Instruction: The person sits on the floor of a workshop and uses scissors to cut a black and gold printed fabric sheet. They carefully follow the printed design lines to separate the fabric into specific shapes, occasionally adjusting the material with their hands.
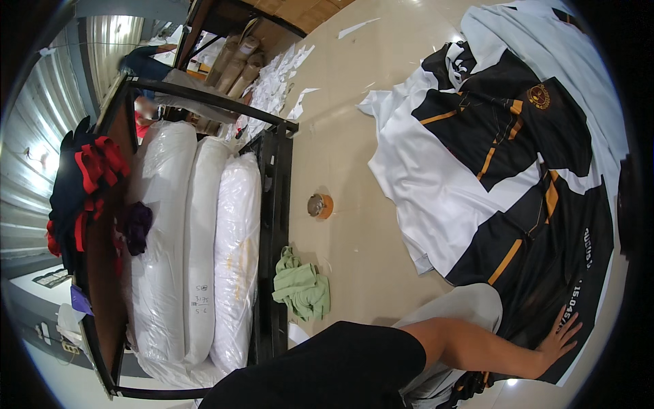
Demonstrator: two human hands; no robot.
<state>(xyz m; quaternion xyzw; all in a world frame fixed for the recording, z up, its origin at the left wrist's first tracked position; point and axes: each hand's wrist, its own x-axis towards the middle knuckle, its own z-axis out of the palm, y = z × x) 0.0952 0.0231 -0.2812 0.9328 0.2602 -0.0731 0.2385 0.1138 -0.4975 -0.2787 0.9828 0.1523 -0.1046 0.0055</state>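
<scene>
My left hand lies palm down with its fingers spread on a black printed fabric. That fabric carries orange stripes and white lettering, and it spreads over the floor on the right side. White panels and more black sections with orange lines adjoin it. Near the top of the black part is a round orange emblem. Pale blue cloth shows along the far right edge of the fabric. My left arm reaches across my grey-clad knee. The right hand is out of view.
A black metal rack on the left holds plastic-wrapped white rolls. On the tiled floor are a tape roll and a green cloth. Paper scraps lie farther off. Another person is behind the rack.
</scene>
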